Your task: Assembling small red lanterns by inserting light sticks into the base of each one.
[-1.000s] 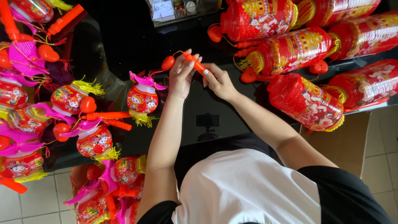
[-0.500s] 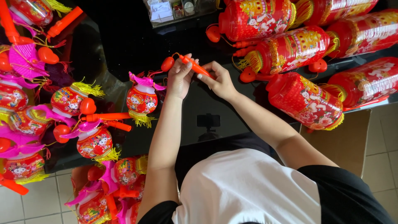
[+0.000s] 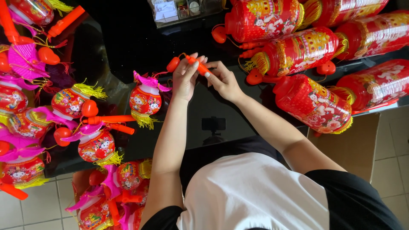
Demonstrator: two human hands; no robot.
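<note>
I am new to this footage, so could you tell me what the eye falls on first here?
At centre, the left hand and right hand together grip an orange handle stick above a glossy black table. Large red cylinder lanterns crowd the upper right, and small round lanterns with pink fans spread across the left.

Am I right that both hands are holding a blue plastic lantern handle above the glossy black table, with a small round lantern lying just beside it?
Not quite: the head view shows the plastic lantern handle is orange, not blue. Both the left hand and right hand hold it above the glossy black table, with the small round lantern beside it.
</note>
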